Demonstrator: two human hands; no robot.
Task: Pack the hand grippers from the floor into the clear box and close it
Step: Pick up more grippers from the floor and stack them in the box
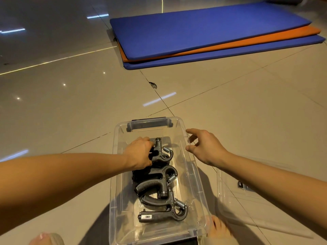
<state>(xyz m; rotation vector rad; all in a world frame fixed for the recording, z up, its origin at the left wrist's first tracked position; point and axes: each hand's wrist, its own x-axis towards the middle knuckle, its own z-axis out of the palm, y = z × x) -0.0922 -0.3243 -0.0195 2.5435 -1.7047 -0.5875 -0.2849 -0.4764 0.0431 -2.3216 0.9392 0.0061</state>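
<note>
- black hand grippers (159, 183), where are they?
- three lie inside the clear box (111, 200) on the floor (70, 121), lid (247, 206) off beside it on the right.
- and the hands?
- left hand (139, 153) grips the farthest gripper (161, 152); right hand (207, 147) hovers over the box's right rim, fingers spread loose.

Three dark hand grippers (160, 181) lie inside the open clear box (192, 167).

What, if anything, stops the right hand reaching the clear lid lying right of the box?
Likely nothing, so yes. The right hand is open and holds nothing, beside the right rim of the clear box; the lid lies uncovered on the floor under that forearm.
</note>
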